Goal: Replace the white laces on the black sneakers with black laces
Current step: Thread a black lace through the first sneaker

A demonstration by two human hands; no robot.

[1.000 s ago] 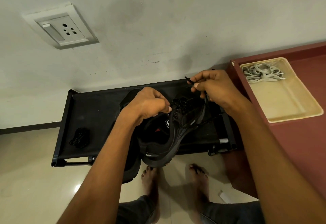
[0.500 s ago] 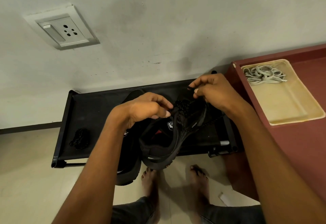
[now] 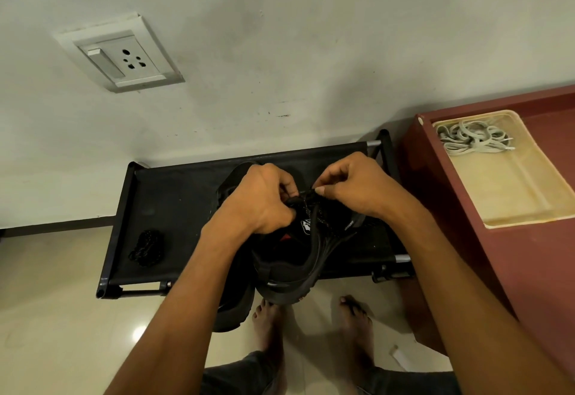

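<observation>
left hand [image 3: 259, 200]: fingers curled, pinching | right hand [image 3: 351, 188]: fingertips pinched | arms extended forward

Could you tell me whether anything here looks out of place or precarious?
The second sneaker hangs well over the front edge of the black rack, so it might slip. A small white scrap lies on the floor. Otherwise nothing stands out.

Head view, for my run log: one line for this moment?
step: lacing | left hand: grips sneaker | right hand: pinches black lace | white laces: in tray
</observation>
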